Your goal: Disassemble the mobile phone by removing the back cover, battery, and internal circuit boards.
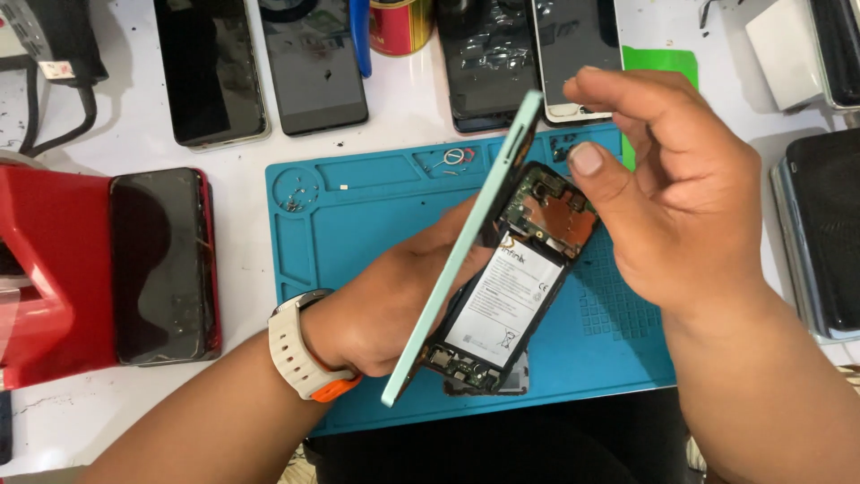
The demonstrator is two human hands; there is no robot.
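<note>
An opened phone [506, 282] lies tilted over the blue work mat [358, 202], its white battery, copper shield and circuit boards showing. Its mint-green back cover [466, 242] is swung up on edge along the phone's left side. My left hand [385, 309], with a pale watch and orange strap at the wrist, reaches under the cover and holds the phone and cover from behind. My right hand [676, 193] hovers at the phone's top right, thumb tip close to the upper edge, fingers curled near the cover's top corner. Whether it grips anything is unclear.
Several dark phones lie along the back, among them one [210, 72] at left and one [573, 54] by a green card. A phone [166, 264] rests on a red block at left. Small screws [291, 199] sit in the mat's trays. Another device [824, 233] lies at right.
</note>
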